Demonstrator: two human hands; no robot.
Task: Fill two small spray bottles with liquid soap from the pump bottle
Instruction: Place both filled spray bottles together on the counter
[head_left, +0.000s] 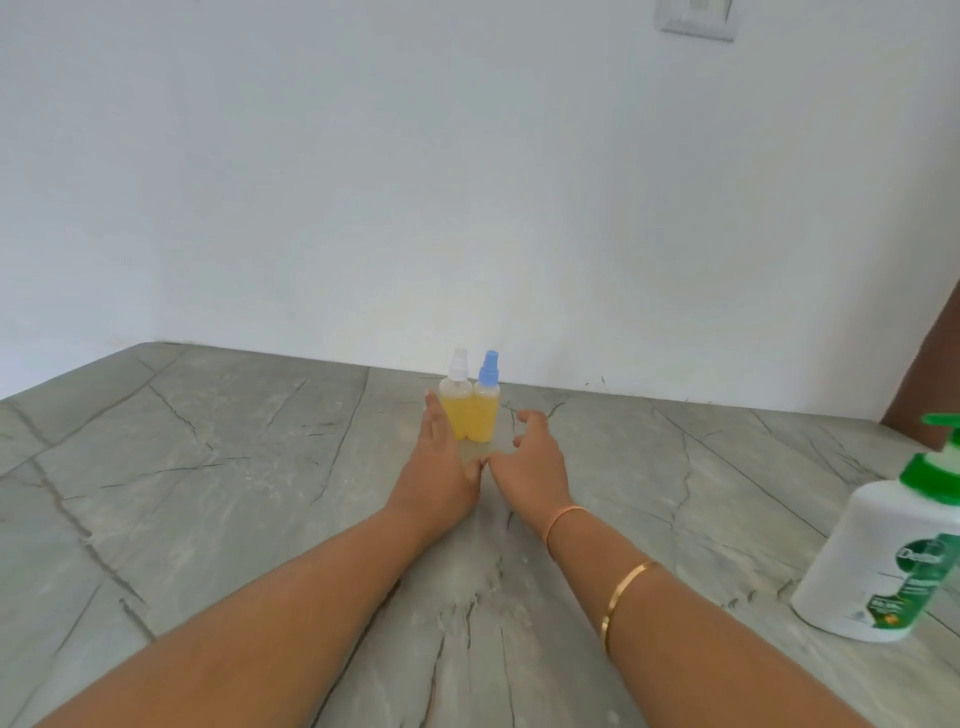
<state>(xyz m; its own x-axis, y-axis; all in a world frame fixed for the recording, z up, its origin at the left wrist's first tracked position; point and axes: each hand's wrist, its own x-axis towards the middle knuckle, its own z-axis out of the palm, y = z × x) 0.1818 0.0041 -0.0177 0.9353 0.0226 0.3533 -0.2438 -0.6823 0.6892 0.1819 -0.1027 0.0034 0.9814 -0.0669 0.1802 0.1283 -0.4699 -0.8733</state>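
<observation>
— What is standing at the back?

— Two small bottles are standing upright, side by side and touching, far back on the grey veined worktop, near the wall. The white-topped spray bottle is sitting on the left and the blue-topped spray bottle on the right. Both are clear, both are showing yellow liquid up to about the shoulder, and both are wearing their sprayer tops.

— And the soap?

— One pump bottle is standing at the right edge, well apart from the pair. It is showing a white body, a green pump head and a green label.

— What are the hands doing?

— Neither is holding anything. The left hand is reaching forward with straight fingers along the left side of the white-topped spray bottle; I cannot tell whether it is touching. The right hand is hovering near the blue-topped spray bottle, fingers loosely curled and spread, with a gap showing between them and the bottle. The two thumbs are meeting in front of the pair.

— Anything else?

— The right forearm is wearing one gold bangle and one thin orange band. One switch plate is showing high on the wall.
</observation>
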